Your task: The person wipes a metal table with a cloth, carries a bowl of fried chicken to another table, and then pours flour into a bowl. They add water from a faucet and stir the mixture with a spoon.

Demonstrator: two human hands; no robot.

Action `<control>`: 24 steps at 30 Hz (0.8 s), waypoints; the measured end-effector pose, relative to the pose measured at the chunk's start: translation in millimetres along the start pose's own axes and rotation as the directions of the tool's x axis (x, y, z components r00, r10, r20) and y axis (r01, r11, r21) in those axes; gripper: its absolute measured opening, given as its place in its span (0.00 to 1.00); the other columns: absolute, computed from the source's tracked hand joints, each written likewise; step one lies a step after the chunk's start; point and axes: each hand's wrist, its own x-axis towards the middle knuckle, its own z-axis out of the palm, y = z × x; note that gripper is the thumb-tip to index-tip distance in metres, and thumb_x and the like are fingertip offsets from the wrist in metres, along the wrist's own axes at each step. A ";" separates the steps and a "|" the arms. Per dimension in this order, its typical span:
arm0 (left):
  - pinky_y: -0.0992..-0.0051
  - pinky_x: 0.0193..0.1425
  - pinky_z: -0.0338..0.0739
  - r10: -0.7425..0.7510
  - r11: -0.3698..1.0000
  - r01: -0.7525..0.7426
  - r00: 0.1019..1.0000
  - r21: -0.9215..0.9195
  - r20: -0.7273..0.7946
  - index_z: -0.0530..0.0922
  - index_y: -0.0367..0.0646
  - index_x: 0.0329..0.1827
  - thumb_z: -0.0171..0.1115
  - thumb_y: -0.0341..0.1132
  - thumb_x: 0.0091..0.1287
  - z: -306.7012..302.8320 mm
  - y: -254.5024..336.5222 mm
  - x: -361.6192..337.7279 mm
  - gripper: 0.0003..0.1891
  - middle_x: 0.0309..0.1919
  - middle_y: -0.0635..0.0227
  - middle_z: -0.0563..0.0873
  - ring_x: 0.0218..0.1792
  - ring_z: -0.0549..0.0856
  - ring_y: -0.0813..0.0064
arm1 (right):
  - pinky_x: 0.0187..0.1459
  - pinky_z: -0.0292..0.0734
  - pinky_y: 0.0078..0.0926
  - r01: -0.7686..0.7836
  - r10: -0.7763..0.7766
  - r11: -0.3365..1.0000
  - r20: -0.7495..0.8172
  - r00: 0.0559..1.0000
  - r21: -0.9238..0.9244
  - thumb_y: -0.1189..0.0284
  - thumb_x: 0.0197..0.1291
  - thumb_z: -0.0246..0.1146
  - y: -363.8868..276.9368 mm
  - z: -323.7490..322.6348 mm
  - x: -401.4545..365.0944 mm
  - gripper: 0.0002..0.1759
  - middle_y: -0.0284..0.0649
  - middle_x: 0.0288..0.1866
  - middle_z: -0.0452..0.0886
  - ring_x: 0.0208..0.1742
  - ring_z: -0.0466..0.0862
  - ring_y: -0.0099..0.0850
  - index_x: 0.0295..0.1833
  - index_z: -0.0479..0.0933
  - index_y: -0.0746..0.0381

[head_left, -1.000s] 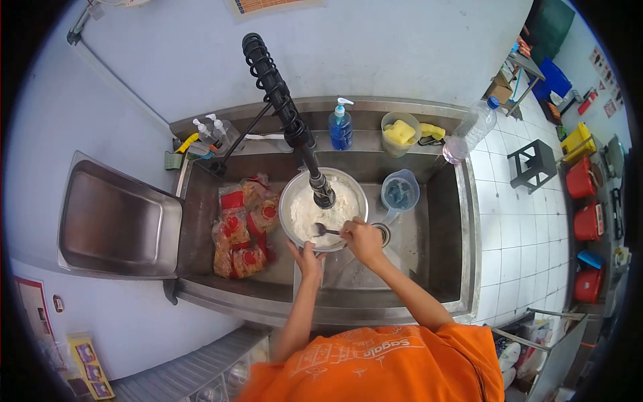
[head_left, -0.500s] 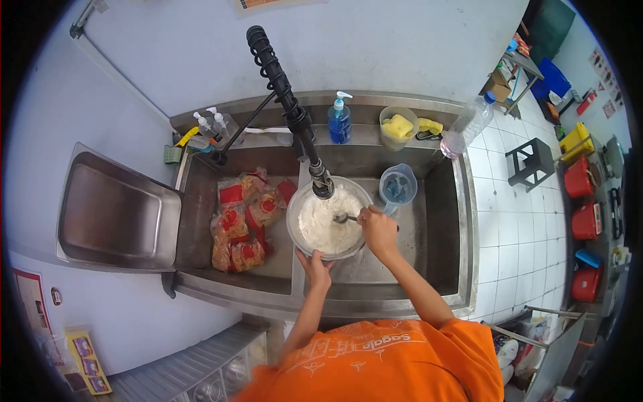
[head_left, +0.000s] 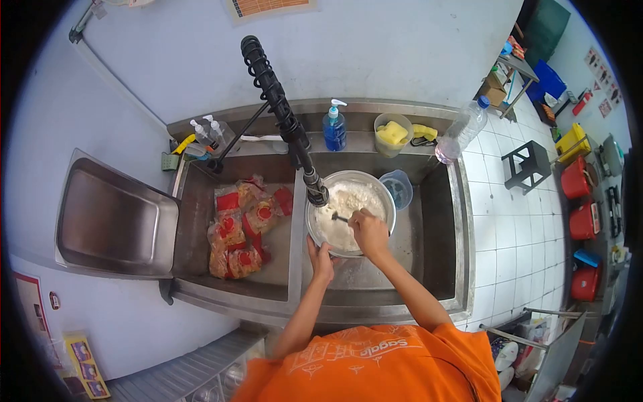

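Note:
A round steel bowl (head_left: 385,201) of white flour-like mix sits in the right basin of the steel sink (head_left: 462,221), under the black spring faucet (head_left: 281,114). My left hand (head_left: 321,260) grips the bowl's near rim. My right hand (head_left: 368,231) is over the bowl, closed on a metal spoon (head_left: 338,216) whose head is in the white mix.
Several red and orange packets (head_left: 241,228) lie in the left basin. A clear measuring jug (head_left: 400,186) stands behind the bowl. A blue soap pump (head_left: 333,128), a tub with yellow sponge (head_left: 392,134) and a plastic bottle (head_left: 459,137) line the back ledge. A steel tray (head_left: 114,221) leans at left.
The bowl has shifted right, fully into the right basin and up against the jug. Both hands moved with it, and the spoon went on moving in the mix.

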 end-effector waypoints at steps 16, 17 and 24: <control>0.54 0.49 0.78 0.029 0.998 -0.044 0.947 -0.040 -0.321 0.41 0.60 0.78 0.56 0.31 0.54 -18.0 37.6 -10.1 0.48 0.72 0.62 0.58 0.63 0.70 0.59 | 0.32 0.78 0.42 -0.068 0.057 0.997 0.208 0.976 0.045 0.73 0.50 0.65 -3.7 -8.6 -2.6 0.01 0.40 0.33 0.83 0.31 0.85 0.43 0.28 0.81 0.56; 0.54 0.49 0.78 0.028 0.998 -0.045 0.945 -0.042 -0.326 0.41 0.60 0.78 0.56 0.31 0.54 -19.7 33.7 -13.2 0.48 0.72 0.62 0.58 0.63 0.70 0.59 | 0.32 0.78 0.42 -0.066 0.055 0.997 0.213 0.976 0.046 0.73 0.50 0.65 -6.1 -6.2 0.4 0.01 0.40 0.33 0.83 0.31 0.85 0.43 0.28 0.81 0.56; 0.49 0.56 0.73 0.040 0.993 -0.077 0.928 -0.087 -0.369 0.39 0.60 0.78 0.56 0.33 0.54 -14.0 25.7 -36.2 0.48 0.73 0.64 0.53 0.67 0.65 0.57 | 0.30 0.77 0.41 -0.041 0.038 0.999 0.086 0.996 0.026 0.72 0.54 0.63 -30.6 30.5 -18.6 0.02 0.37 0.33 0.80 0.30 0.84 0.44 0.31 0.79 0.56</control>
